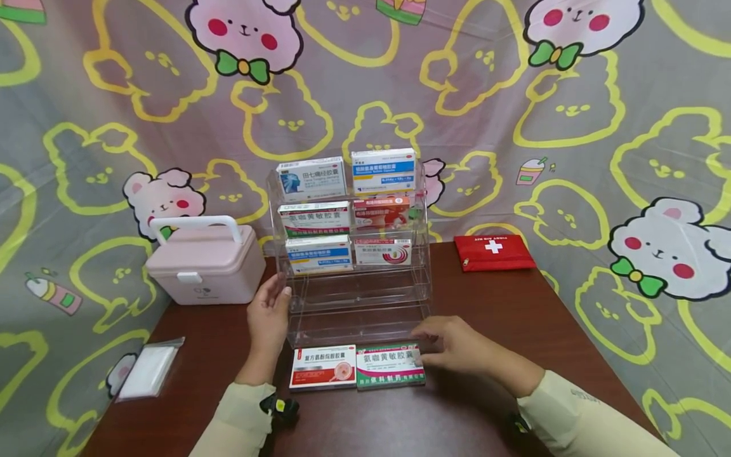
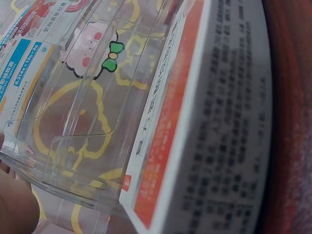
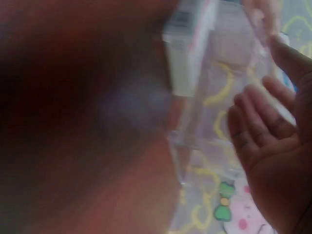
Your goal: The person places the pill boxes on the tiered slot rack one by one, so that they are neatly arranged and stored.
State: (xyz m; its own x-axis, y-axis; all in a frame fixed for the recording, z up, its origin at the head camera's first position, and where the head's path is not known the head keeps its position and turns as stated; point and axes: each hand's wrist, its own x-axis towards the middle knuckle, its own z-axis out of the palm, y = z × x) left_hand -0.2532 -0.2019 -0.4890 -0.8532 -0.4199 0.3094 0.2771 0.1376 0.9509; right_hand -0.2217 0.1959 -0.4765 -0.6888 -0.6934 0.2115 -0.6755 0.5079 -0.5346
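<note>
A clear tiered display rack [image 1: 356, 296] stands on the table, medicine boxes filling its upper three tiers. My left hand [image 1: 270, 314] holds the rack's left side edge, fingers and thumb about it; part of the thumb shows in the left wrist view. Low at the rack's front are a red-and-white medicine box [image 1: 323, 368] and a green-and-white medicine box [image 1: 391, 366], side by side. By the green-and-white box's right edge is my right hand [image 1: 457, 346], its fingers loosely bent and holding nothing in the right wrist view [image 3: 268, 122]. Whether it touches the box I cannot tell.
A pale pink lidded case [image 1: 204, 270] with a white handle stands left of the rack. A red first aid pouch [image 1: 495, 252] lies at the back right. Toward the left table edge is a clear packet with white contents [image 1: 150, 370]. A patterned cloth hangs behind.
</note>
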